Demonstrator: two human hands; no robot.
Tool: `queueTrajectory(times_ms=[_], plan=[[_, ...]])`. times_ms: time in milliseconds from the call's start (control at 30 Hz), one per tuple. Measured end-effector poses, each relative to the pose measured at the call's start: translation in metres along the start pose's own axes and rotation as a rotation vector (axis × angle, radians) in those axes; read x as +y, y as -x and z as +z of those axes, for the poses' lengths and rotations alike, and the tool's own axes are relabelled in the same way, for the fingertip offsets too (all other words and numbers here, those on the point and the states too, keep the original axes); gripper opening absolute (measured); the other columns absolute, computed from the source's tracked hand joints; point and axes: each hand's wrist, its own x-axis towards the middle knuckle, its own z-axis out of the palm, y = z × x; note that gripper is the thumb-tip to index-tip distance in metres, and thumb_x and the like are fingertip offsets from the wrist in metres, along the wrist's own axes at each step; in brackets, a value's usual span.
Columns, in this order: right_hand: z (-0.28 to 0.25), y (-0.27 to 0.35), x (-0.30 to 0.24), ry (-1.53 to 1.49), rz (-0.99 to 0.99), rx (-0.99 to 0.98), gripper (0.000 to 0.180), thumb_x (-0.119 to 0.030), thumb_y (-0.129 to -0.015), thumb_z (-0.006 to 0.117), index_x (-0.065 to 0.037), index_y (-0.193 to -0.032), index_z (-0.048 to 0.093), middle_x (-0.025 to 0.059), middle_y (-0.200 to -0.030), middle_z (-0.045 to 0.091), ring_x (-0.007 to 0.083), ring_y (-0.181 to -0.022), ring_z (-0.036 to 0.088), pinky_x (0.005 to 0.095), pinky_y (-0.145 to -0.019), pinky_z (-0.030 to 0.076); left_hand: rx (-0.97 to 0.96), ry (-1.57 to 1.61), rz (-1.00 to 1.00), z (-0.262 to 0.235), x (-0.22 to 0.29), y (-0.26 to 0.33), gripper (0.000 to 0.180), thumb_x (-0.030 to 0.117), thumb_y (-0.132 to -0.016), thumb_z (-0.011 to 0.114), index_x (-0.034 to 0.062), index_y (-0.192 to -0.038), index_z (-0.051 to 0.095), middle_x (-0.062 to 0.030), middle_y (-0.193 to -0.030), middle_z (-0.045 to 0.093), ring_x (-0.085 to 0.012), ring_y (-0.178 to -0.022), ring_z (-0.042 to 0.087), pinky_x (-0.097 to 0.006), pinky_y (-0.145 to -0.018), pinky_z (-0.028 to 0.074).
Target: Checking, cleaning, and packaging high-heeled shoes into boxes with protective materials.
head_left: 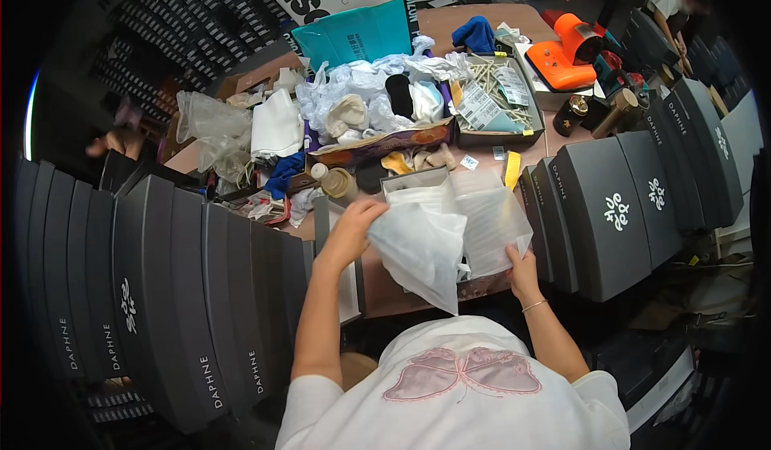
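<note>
My left hand [353, 229] is closed on the upper left edge of a white translucent wrapping sheet [419, 253], which hangs creased in front of me. My right hand [521, 268] pinches the lower right edge of a second pale translucent sheet [488, 217], spread flatter beside the first. Behind them shows a grey box [412, 179] with white paper in it. The two sheets cover most of what lies beneath, so I cannot make out the box's contents there.
Rows of dark grey shoe boxes [157, 289] stand at left, and more grey boxes [606, 209] at right. Ahead sit a carton heaped with crumpled paper [377, 141], a tray of thin sticks [498, 96], an orange device [566, 52] and a bottle [336, 183]. Another person [668, 16] works far right.
</note>
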Motion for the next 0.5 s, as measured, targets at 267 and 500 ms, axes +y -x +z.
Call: queueTrajectory(times_ms=[267, 500], plan=[[0.027, 0.019, 0.012, 0.113, -0.108, -0.181, 0.032, -0.025, -0.094, 0.060, 0.006, -0.102, 0.064, 0.0028, -0.088, 0.065, 0.0093, -0.079, 0.056, 0.0270, -0.072, 0.045, -0.062, -0.256, -0.293, 0.161, -0.069, -0.076, 0.067, -0.005, -0.074, 0.056, 0.0069, -0.138, 0.040, -0.0242, -0.131, 0.045, -0.0401, -0.127, 0.041, -0.042, -0.102, 0.039], [0.030, 0.032, -0.012, 0.630, -0.671, -0.272, 0.037, -0.021, -0.098, 0.048, 0.005, -0.124, 0.052, 0.0215, -0.109, 0.062, 0.0298, -0.100, 0.061, 0.0319, -0.086, 0.046, 0.143, 0.655, -0.818, 0.247, 0.008, -0.005, 0.058, 0.019, -0.089, 0.055, -0.0036, -0.139, 0.036, -0.0250, -0.137, 0.045, -0.0357, -0.128, 0.043, -0.043, -0.108, 0.033]])
